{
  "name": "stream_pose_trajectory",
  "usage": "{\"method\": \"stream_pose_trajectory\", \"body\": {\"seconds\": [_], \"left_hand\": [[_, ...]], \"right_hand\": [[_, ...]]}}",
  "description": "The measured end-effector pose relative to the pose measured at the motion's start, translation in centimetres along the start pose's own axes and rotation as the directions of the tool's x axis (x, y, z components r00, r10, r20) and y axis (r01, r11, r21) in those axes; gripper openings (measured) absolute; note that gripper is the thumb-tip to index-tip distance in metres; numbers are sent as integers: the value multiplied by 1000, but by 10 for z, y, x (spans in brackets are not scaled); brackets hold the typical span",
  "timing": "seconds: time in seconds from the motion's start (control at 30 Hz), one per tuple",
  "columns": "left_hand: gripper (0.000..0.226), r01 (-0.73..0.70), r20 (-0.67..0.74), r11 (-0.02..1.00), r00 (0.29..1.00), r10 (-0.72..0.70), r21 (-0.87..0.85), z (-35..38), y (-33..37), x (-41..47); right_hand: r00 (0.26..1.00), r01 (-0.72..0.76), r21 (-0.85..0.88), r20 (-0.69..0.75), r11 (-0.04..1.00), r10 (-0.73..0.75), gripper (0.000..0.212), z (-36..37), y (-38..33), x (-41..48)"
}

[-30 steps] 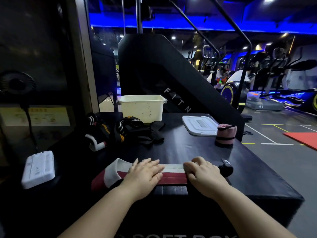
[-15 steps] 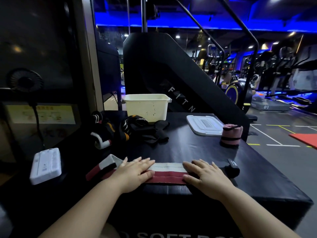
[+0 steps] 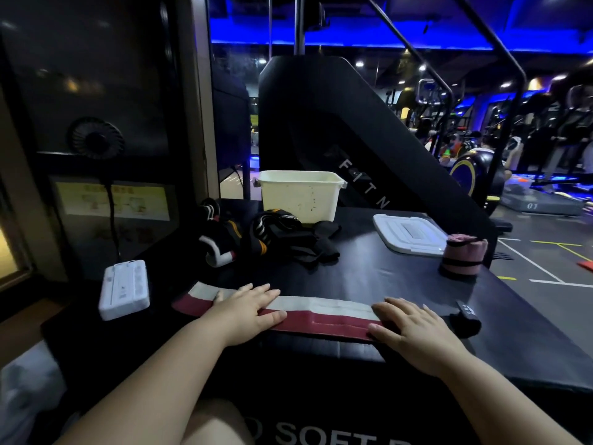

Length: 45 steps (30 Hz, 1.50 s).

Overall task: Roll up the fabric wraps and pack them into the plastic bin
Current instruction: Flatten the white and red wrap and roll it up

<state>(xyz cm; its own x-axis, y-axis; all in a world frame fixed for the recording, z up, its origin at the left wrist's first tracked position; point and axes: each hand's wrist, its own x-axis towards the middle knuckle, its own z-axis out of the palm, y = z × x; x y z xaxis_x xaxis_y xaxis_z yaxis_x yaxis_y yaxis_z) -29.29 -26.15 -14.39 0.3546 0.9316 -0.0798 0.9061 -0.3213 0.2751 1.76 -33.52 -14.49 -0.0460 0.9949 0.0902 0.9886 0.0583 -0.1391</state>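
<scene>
**Left hand** [image 3: 247,311]: your fingers [image 3: 266,295] are straight and spread, gripping nothing. They press flat on the left part of the red-and-white wrap [image 3: 324,314].

**Right hand** [image 3: 414,332]: your fingers here are also straight and relaxed, holding nothing. The hand lies palm down on the wrap's right end.

**Red-and-white wrap:** unrolled, lying lengthwise along the near edge of the table [image 3: 385,277]. The white band is on the far side and the red band is nearer you. Its left end lifts slightly past your left hand. A black tab [image 3: 467,317] lies just beyond your right hand.

**Pink wrap** [image 3: 462,255]: rolled, standing on end and bound by a black strap, near the table's right edge.

**Lid** [image 3: 409,232]: white and flat, just beside the pink wrap on its far left side.

**Plastic bin** [image 3: 300,195]: cream, uncovered, at the far middle of the table. You cannot see inside it.

**Pile of dark wraps** [image 3: 272,232]: loose, black with orange and white stripes, just in front of the bin and spreading to its left.

**White box** [image 3: 125,289]: on a dark surface to the left of your left hand.

**Black stair machine** [image 3: 337,123]: directly behind the table.
</scene>
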Motion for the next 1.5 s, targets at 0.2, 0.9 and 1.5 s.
{"method": "stream_pose_trajectory", "body": {"seconds": [0.2, 0.9, 1.5], "left_hand": [[71, 26, -5, 999, 1000, -26, 20, 1, -2, -3], [65, -132, 3, 988, 991, 133, 75, 26, 87, 17], [66, -143, 24, 986, 990, 142, 86, 26, 83, 19]], "right_hand": [[999, -31, -47, -31, 998, 30, 128, 9, 14, 5], [994, -76, -37, 78, 996, 78, 63, 3, 14, -2], [998, -41, -99, 52, 994, 46, 100, 7, 18, -10]]}}
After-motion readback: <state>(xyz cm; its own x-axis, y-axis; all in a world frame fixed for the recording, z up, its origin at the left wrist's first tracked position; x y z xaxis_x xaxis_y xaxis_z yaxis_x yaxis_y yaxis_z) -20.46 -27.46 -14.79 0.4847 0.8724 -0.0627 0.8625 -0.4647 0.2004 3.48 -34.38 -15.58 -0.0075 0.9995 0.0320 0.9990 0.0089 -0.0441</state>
